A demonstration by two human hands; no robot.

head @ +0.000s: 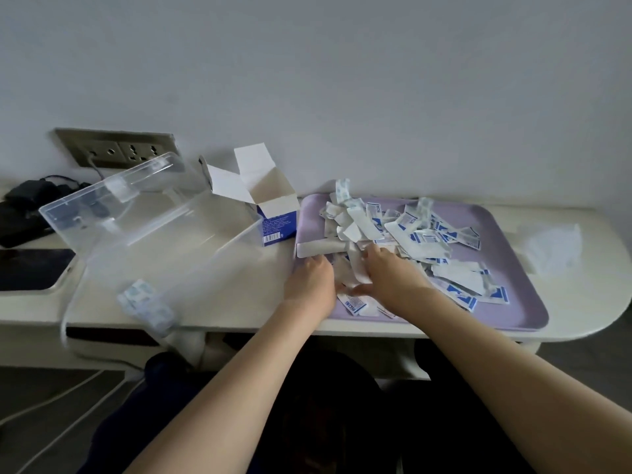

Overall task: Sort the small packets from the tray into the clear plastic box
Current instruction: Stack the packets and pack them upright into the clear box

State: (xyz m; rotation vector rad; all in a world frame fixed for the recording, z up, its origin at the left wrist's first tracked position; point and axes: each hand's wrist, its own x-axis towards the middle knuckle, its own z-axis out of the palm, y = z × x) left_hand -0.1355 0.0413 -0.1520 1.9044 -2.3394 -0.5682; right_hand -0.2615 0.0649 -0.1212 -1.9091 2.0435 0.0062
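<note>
A lilac tray on the white table holds a loose heap of several small white-and-blue packets. My left hand and my right hand meet at the tray's near left part, both with fingers curled into a bunch of white packets between them. The clear plastic box stands open to the left of the tray, lid raised at the back. A small stack of packets lies in its near left corner.
An opened white-and-blue carton stands between box and tray. A wall socket with a plugged cable, a dark pouch and a black phone lie at the left. A clear plastic bag rests right of the tray.
</note>
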